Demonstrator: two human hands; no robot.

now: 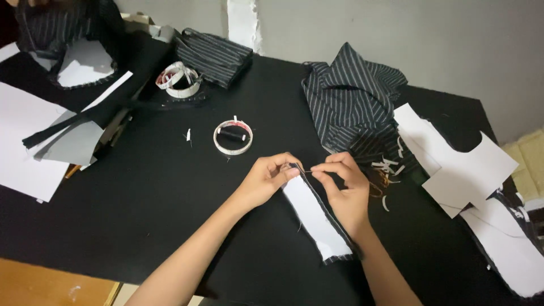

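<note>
A narrow strip of striped dark fabric with a white paper pattern on it (316,218) lies on the black table (170,192) in front of me. My left hand (267,178) pinches the strip's top end. My right hand (344,184) pinches a thin needle or pin at that same top edge, fingertips almost touching the left hand's. A pile of striped dark fabric (351,96) sits just behind my hands.
A roll of white tape with a black thread spool inside (233,136) lies left of my hands. Another tape roll (180,79), folded striped cloth (214,55), white paper pieces (464,164), paper sheets (22,141) and small scraps (388,167) surround the work area.
</note>
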